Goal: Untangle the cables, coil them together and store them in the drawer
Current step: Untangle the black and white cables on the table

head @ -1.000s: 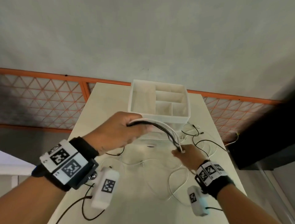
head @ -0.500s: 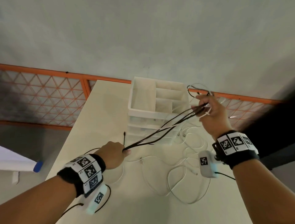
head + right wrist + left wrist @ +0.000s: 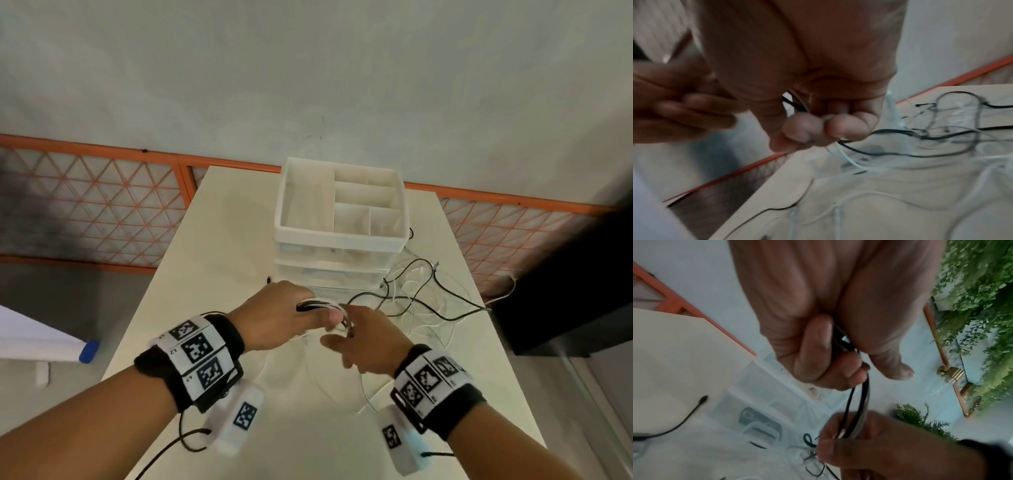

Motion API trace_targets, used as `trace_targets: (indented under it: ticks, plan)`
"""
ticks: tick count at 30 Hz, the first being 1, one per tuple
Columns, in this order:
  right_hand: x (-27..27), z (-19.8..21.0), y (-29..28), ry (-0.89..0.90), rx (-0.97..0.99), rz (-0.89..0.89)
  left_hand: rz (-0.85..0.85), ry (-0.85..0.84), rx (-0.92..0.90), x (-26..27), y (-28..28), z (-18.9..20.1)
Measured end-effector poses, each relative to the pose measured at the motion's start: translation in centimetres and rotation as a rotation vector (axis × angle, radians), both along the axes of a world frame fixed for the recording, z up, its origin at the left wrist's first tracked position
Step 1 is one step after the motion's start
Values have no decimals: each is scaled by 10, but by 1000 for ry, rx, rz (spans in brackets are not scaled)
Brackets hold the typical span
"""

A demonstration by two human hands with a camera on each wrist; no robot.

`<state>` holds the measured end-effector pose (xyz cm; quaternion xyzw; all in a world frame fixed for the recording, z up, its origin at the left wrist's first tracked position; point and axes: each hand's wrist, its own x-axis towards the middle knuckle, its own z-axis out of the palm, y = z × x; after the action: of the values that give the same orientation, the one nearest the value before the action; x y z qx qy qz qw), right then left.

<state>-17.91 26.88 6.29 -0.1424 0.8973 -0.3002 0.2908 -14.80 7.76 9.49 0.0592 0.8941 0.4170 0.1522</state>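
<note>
Over the bench [image 3: 219, 240], left hand [image 3: 281, 318] and right hand [image 3: 368, 339] both pinch the gathered cables [image 3: 863, 395], thin, limp, light and snag-prone, best gripped at the bundled loops, slack trailing near the drawer [image 3: 329, 274].

**Layout: hands meet in front of drawer unit**

Drawer unit [image 3: 337, 260] at table's [image 3: 219, 240] far end. Left hand [image 3: 277, 317] & right hand [image 3: 368, 339] touching just in front of it, both on cables [image 3: 421, 301], which trail right across table.
</note>
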Motion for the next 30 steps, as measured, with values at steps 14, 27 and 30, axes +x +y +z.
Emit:
trace_targets:
  ticks: [14, 27, 30]
  plan:
    - [-6, -61, 21, 252, -41, -201, 248, -275, -323, 23, -39, -62]
    - [28, -114, -24, 121, 303, -30, 474, -278, 350, 14, -30, -32]
    - [30, -115, -27, 115, 445, 53, 521, -318, 470, 13, -31, -26]
